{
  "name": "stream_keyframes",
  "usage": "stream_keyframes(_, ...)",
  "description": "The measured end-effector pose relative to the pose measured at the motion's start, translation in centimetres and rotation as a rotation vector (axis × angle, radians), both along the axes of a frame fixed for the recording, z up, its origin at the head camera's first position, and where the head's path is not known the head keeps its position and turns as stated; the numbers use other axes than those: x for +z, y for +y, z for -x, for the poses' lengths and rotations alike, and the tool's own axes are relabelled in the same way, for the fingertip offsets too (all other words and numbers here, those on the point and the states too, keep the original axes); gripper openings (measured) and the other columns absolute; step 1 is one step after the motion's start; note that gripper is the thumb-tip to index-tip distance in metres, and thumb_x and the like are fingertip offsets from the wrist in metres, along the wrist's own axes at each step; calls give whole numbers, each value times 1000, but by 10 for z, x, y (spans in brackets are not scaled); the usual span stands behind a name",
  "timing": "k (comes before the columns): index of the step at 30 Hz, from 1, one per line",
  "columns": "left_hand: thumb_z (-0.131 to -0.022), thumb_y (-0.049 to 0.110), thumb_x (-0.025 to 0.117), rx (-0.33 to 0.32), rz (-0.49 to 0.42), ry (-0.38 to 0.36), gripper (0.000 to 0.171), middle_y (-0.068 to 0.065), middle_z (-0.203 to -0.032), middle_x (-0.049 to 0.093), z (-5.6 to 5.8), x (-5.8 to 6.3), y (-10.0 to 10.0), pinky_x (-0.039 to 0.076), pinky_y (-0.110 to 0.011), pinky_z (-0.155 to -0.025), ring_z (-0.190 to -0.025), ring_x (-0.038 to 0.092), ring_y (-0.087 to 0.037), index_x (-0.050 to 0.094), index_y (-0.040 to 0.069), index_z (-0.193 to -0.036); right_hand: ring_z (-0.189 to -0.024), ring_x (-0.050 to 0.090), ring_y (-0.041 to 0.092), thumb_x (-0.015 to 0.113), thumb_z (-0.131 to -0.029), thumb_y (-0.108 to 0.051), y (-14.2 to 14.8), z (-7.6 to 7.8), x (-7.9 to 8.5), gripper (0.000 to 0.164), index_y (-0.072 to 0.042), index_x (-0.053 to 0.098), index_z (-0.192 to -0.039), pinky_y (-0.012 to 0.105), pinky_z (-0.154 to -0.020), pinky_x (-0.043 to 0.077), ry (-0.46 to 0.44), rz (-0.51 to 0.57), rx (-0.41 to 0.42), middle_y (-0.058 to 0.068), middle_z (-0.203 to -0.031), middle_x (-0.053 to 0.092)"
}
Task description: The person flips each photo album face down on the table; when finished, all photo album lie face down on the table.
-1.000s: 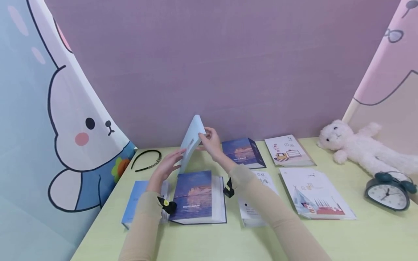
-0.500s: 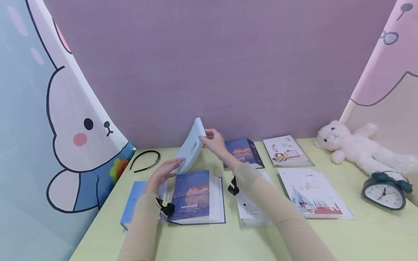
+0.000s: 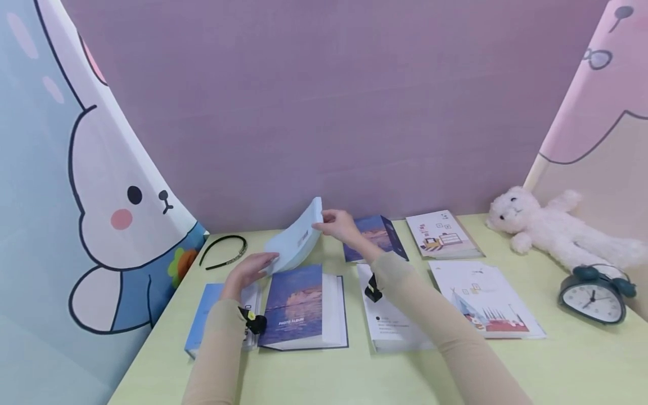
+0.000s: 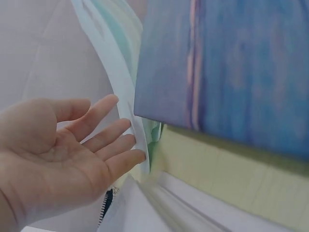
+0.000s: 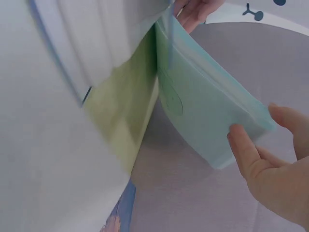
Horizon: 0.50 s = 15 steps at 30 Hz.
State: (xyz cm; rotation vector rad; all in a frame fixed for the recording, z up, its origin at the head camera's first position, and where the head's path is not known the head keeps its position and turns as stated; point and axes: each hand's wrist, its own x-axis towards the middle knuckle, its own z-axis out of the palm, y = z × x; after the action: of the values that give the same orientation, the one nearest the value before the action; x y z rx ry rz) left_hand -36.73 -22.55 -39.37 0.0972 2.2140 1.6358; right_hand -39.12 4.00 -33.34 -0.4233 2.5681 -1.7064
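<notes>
A thin pale blue softcover notebook [image 3: 295,239] hangs tilted over the back of the table, its sheet bowed and a small barcode-like print showing. My right hand [image 3: 338,225] pinches its upper right corner; in the right wrist view the thumb and fingers [image 5: 244,147] sit on either side of the mint-coloured covers. My left hand [image 3: 249,271] is at the lower left edge. In the left wrist view its fingers [image 4: 126,163] are extended, tips against the notebook edge [image 4: 113,67]. Just in front lies a photo album [image 3: 293,306] with a sea-cliff cover.
A blue book [image 3: 202,312] lies at left, partly under the left forearm. A black headband [image 3: 223,251] is behind it. To the right are a white book [image 3: 392,329], another album [image 3: 372,233], two illustrated books [image 3: 440,233], a plush toy [image 3: 541,225] and an alarm clock [image 3: 592,295].
The notebook has tipped from steep to flatter, its top edge coming down and right with my right hand. My left hand has moved slightly down and left with the lower edge.
</notes>
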Motion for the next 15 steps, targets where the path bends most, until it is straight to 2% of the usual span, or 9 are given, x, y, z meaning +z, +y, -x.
stream_keyframes(7,-101,22,39,58,28,-18,51,-27,-154,9,5,-5,-4,9,-50,-117,-143,5,-41,29,-8,-142,-109,61,26,64,-90,-28,9,-2,-7,57,-3,46,-138,34,-88,54,-26,-162,35,15,-132,55)
stream_keyframes(10,-101,22,39,63,35,-13,51,-27,-153,10,7,-8,-6,9,-49,-117,-143,6,-40,29,-8,-143,-107,61,27,63,-90,-29,12,-2,-10,57,-2,47,-137,36,-88,53,-12,-220,36,16,-133,55)
stream_keyframes(15,-102,22,38,55,52,18,51,-26,-153,15,9,-10,-9,11,-48,-117,-143,10,-39,30,-7,-142,-114,57,29,62,-90,-30,17,3,-15,53,-2,51,-134,39,-92,51,-10,-276,31,16,-133,54)
